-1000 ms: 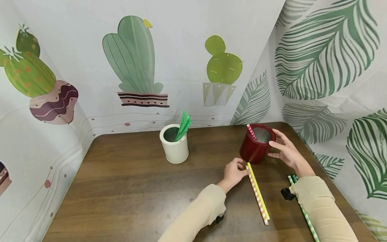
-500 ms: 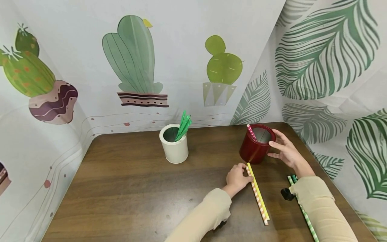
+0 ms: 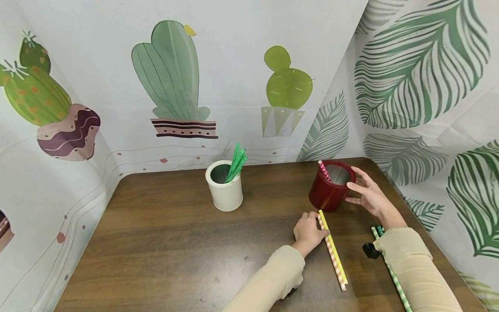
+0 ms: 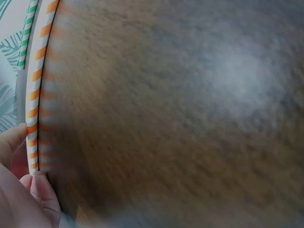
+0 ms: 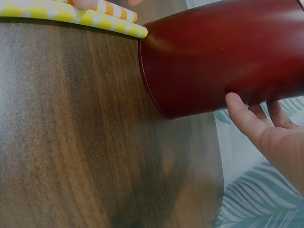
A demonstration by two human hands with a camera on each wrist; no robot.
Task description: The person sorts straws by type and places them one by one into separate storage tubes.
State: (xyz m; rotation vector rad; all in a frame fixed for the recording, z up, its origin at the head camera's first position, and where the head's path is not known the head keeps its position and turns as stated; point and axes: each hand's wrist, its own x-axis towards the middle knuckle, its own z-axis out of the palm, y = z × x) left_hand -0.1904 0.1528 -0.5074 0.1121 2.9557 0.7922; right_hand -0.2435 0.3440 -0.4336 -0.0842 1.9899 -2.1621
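My left hand (image 3: 309, 230) lies on the far end of an orange-striped straw (image 3: 332, 252), which rests on the wooden table beside a yellow-striped straw (image 3: 335, 250). In the left wrist view my thumb and a fingertip (image 4: 43, 191) pinch that orange-striped straw (image 4: 37, 80). My right hand (image 3: 365, 193) holds a dark red cup (image 3: 328, 193) by its right side, with the thumb at the rim. A pink-striped straw (image 3: 324, 170) stands in the cup. The right wrist view shows the red cup (image 5: 223, 57) with my fingers behind it and the yellow straw (image 5: 71, 16) ending at its base.
A white cup (image 3: 226, 190) with several green straws (image 3: 237, 161) stands at the back middle of the table (image 3: 167, 242). A green-striped straw (image 3: 395, 277) lies near the right edge, partly under my right sleeve. Printed walls close in the back and both sides.
My left hand has slid a little toward me and to the right along the orange-striped straw. The right hand and the red cup have not moved.
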